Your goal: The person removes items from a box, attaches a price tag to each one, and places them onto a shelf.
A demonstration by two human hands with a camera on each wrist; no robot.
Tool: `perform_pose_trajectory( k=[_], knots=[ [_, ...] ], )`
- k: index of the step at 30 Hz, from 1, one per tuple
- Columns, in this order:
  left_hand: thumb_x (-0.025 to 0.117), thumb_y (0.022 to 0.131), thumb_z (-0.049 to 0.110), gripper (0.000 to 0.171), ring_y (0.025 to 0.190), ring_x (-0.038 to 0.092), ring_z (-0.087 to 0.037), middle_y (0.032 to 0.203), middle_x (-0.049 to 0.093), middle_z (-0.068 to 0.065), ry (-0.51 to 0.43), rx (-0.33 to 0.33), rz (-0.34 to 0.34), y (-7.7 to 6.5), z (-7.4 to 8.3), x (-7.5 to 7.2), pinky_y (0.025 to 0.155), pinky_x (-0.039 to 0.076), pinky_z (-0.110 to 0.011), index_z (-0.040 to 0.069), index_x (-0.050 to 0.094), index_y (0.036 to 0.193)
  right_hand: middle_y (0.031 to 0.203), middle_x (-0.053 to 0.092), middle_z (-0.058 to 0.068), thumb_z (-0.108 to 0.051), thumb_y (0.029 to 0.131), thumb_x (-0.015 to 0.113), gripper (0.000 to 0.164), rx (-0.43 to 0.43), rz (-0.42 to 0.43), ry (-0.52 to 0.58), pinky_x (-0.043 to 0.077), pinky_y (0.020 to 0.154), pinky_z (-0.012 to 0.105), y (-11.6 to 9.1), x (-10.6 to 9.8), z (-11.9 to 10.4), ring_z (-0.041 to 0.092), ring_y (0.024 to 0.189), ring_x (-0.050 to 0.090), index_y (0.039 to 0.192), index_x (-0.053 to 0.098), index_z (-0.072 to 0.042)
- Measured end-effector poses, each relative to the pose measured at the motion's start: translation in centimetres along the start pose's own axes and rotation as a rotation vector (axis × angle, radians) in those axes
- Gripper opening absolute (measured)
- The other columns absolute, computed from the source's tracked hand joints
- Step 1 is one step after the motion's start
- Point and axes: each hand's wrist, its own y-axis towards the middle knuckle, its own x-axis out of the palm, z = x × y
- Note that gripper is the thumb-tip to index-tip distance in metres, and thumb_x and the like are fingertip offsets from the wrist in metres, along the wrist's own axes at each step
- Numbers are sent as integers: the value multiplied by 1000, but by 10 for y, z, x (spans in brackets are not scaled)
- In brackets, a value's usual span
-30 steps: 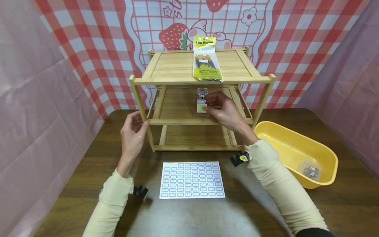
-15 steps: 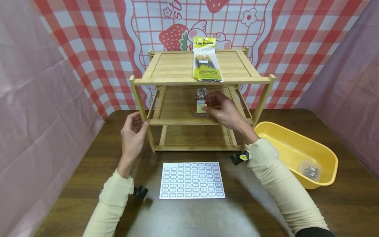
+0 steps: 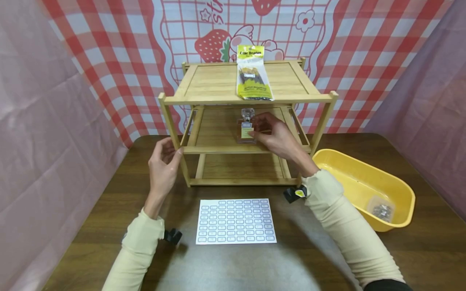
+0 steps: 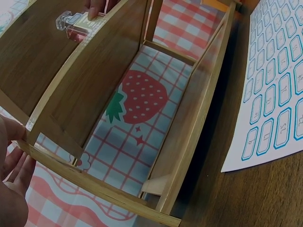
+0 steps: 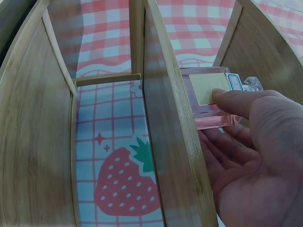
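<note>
My right hand [image 3: 278,135] pinches a clear glass perfume bottle [image 3: 246,130] with pinkish liquid, thumb on its yellow label. The bottle stands upright on the middle tier of a light wooden three-tier shelf [image 3: 225,150], near the front rail. A small blue-bordered sticker sits above the yellow label, below the faceted stopper [image 5: 254,83]. At the shelf's front left post, my left hand [image 3: 162,165] holds on, thumb in front and fingers bent behind. From the left wrist, those fingers [image 4: 21,172] show against the wooden frame.
A packet of artist brushes [image 3: 253,76] lies on the top tier. On the dark wooden table [image 3: 109,226], in front of the shelf, is a sheet of blue-bordered labels [image 3: 236,221]. To the right stands a yellow basin [image 3: 358,182] with a small clear bag of metallic bits [image 3: 382,210].
</note>
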Motion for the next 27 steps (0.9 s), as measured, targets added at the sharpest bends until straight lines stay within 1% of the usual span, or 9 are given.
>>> perform_pose_trajectory(
  k=[5, 10, 12, 17, 21, 23, 27],
  knots=[
    [67, 95, -9, 33, 100, 63, -18, 112, 65, -21, 10, -3, -6, -1, 0, -1, 97, 54, -29, -11, 58, 127, 118, 64, 19, -3, 95, 72, 38, 1, -3, 24, 55, 94, 38, -2, -1, 1, 29, 107, 64, 129, 55, 6],
    [67, 95, -9, 35, 103, 63, -17, 116, 65, -21, 16, -13, -20, -1, 1, -2, 99, 54, -30, -10, 58, 129, 118, 65, 18, 0, 94, 72, 40, -9, 12, 51, 54, 95, 37, -6, -4, 0, 28, 106, 64, 131, 55, 5],
    [67, 95, -9, 35, 103, 64, -18, 116, 65, -21, 20, -10, -23, -1, 2, -3, 98, 54, -30, -10, 58, 129, 120, 65, 18, -2, 96, 72, 41, -9, 21, 54, 53, 97, 38, -8, -5, -1, 28, 108, 64, 133, 55, 4],
    [68, 95, -8, 34, 103, 64, -20, 115, 66, -22, 22, 0, -31, 0, 4, -3, 98, 54, -30, -9, 59, 128, 123, 64, 19, -7, 97, 72, 43, -7, 64, 45, 50, 104, 42, -17, -9, -4, 29, 114, 61, 134, 54, 4],
    [69, 94, -8, 36, 104, 63, -19, 117, 66, -23, 23, -13, -22, -1, 5, -3, 98, 54, -29, -9, 59, 129, 124, 62, 20, -6, 97, 70, 42, -17, 107, 47, 51, 102, 44, -25, -11, -4, 28, 115, 60, 134, 54, 6],
    [69, 94, -9, 37, 103, 63, -17, 118, 66, -22, 20, -25, -12, -2, 6, -3, 97, 54, -28, -10, 59, 129, 123, 63, 21, -4, 98, 69, 39, -34, 132, 52, 54, 98, 41, -29, -12, -3, 26, 113, 60, 133, 56, 8],
    [70, 92, -11, 35, 100, 65, -16, 115, 66, -23, -17, -16, 15, -4, 11, -3, 94, 55, -27, -13, 59, 126, 119, 64, 23, 0, 99, 65, 29, -86, 187, 88, 55, 89, 27, -40, -14, -1, 19, 107, 61, 125, 59, 12]
  ],
)
